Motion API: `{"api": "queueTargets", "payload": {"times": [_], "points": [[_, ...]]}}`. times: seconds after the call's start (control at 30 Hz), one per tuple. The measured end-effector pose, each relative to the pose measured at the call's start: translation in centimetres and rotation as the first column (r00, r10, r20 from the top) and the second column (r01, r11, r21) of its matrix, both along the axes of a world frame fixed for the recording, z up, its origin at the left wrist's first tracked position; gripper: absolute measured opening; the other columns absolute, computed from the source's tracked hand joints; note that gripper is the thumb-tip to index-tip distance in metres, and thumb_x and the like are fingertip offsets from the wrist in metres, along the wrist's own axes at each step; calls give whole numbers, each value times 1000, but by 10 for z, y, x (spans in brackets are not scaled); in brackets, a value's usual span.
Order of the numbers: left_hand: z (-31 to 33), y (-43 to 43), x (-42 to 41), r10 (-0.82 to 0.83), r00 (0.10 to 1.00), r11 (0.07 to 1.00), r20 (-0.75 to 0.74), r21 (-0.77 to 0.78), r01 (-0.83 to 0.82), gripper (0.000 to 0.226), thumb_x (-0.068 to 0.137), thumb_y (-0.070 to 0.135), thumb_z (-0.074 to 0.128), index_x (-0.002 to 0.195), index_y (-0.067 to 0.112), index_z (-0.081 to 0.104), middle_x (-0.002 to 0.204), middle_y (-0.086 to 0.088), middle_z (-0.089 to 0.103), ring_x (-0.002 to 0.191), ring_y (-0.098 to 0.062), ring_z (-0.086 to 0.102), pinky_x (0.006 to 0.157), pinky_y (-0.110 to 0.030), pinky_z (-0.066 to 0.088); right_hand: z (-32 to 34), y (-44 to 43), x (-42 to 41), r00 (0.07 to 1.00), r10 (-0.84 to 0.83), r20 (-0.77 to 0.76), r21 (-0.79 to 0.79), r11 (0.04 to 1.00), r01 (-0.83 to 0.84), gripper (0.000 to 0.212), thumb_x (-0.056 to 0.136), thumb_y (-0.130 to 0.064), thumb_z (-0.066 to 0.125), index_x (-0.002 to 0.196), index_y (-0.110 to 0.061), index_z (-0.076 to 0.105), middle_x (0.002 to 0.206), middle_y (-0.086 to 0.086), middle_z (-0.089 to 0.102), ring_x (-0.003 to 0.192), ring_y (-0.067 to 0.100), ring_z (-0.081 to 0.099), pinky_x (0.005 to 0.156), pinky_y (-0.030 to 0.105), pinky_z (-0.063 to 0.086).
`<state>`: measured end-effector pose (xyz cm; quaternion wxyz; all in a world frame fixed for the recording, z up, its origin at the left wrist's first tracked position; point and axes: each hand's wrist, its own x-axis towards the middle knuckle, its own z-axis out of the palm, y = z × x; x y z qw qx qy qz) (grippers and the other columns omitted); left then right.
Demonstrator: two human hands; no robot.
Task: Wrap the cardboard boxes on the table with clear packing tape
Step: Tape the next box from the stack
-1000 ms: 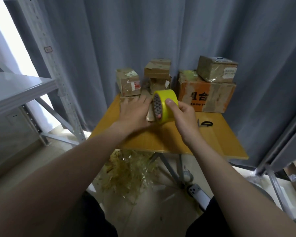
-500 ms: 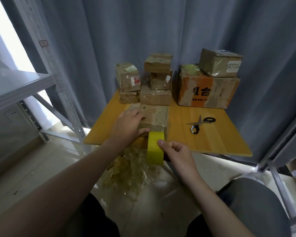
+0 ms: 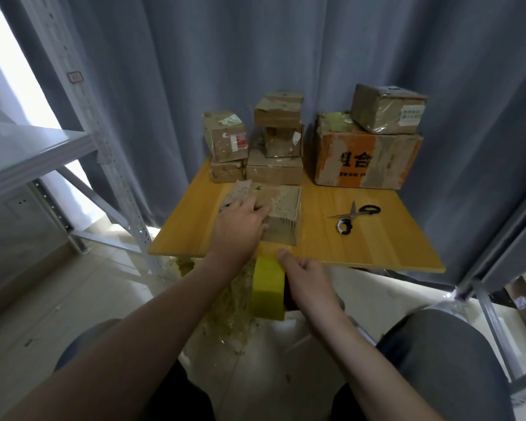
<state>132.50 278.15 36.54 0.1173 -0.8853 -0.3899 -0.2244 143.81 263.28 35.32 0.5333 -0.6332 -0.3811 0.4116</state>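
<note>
Grey curtain (image 3: 286, 56) hangs behind a yellow wooden table (image 3: 377, 247), with stacked boxes (image 3: 368, 159) along its far edge and scissors (image 3: 353, 217) lying right of centre. At the middle of the frame a cardboard box (image 3: 286, 214) sits under the left hand (image 3: 240, 232), which presses on its top with fingers laid fairly flat. Just below the table's near edge the right hand (image 3: 310, 284) grips the tape roll (image 3: 268, 290) (thumb on the outer band), the roll on edge, its axis running left to right, its strip stretched up the frame to the box's near face.
</note>
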Motion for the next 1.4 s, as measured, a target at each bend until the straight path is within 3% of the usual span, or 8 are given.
{"api": "queueTargets", "payload": {"times": [0.23, 0.37, 0.47, 0.57, 0.7, 0.87, 1.07, 1.4], "points": [[5, -12, 2, 37, 998, 994, 55, -110, -30, 53, 95, 16, 56, 148, 14, 51, 133, -11, 57, 125, -31, 52, 110, -52, 41, -4, 0, -2, 996, -26, -87, -21, 1000, 24, 53, 100, -46, 62, 57, -22, 44, 64, 10, 37, 63, 26, 46, 54, 30, 45], [25, -36, -13, 262, 936, 923, 234, -344, -173, 26, 104, 33, 49, 118, 16, 64, 108, -4, 63, 101, -21, 56, 88, -40, 51, -5, 0, 3, 1000, 3, -29, -39, 999, -4, 54, 77, -70, 64, 62, -20, 49, 69, 10, 39, 65, 27, 46, 66, 42, 43], [35, -60, -12, 331, 938, 329, 99, -944, -16, 54, 104, 61, 41, 115, 14, 65, 102, -7, 70, 93, -25, 68, 84, -40, 56, -3, 0, 6, 998, 42, -50, -53, 998, -45, 77, 81, -69, 66, 81, 7, 62, 74, 28, 55, 71, 43, 62, 66, 48, 54], [28, -67, -7, 431, 882, 37, 189, -981, 192, 32, 98, 45, 61, 108, 17, 73, 104, -9, 75, 95, -26, 71, 84, -40, 60, 5, -4, 10, 991, 121, 50, -92, 989, -116, 70, 97, -56, 63, 88, 13, 68, 81, 33, 68, 75, 43, 72, 71, 49, 62], [18, -59, -2, 523, 788, 11, 324, -927, 374, 25, 100, 30, 64, 122, 23, 72, 105, -8, 74, 87, -24, 71, 74, -35, 59, 21, 6, 48, 883, 20, 469, -98, 995, 30, 57, 103, -53, 53, 71, -11, 72, 61, 5, 69, 60, 22, 67, 59, 33, 52], [19, -53, 4, 495, 823, -46, 280, -937, 347, 38, 99, 29, 68, 131, 10, 62, 51, 5, 63, 42, -9, 61, 46, -22, 48, 17, 53, 135, 603, -178, 777, -42, 942, 332, 42, 98, -48, 60, 127, -18, 62, 137, 7, 52, 124, 35, 49, 99, 44, 46], [12, -40, 10, 500, 833, -69, 238, -947, 312, 33, 94, 27, 75, 119, 7, 65, 70, -4, 73, 57, -17, 69, 50, -29, 53, 17, 93, 187, 654, 143, 743, -450, 831, 329, 83, 84, -65, 67, 145, -14, 43, 156, 8, 31, 143, 40, 29, 113, 51, 30], [3, -35, 5, 480, 848, -97, 225, -947, 306, 40, 96, 30, 70, 129, 8, 65, 107, -12, 79, 87, -25, 77, 69, -35, 61, 39, 62, 170, 554, 325, 767, -543, 789, 289, 53, 74, -62, 81, 91, -20, 54, 118, 3, 49, 122, 32, 48, 99, 45, 44]]}}
